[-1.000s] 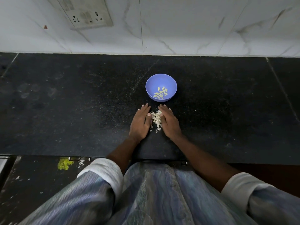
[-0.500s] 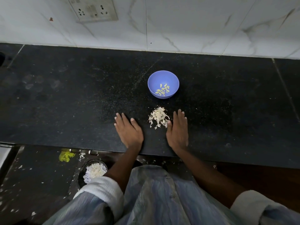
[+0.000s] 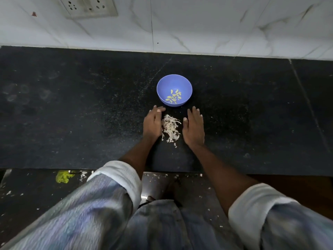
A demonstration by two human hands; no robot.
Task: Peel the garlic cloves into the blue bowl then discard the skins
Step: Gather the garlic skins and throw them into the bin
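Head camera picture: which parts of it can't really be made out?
- Garlic cloves in the blue bowl: too small to count.
- Skin pile: its left edge is hidden by the left hand.
- Wall socket: cut off by the top edge.
- Floor under the counter: blocked by sleeves and clothing.

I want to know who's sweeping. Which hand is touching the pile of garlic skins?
The left hand: its inner edge presses against the garlic skins. The right hand lies flat beside them, with a dark strip of counter between.
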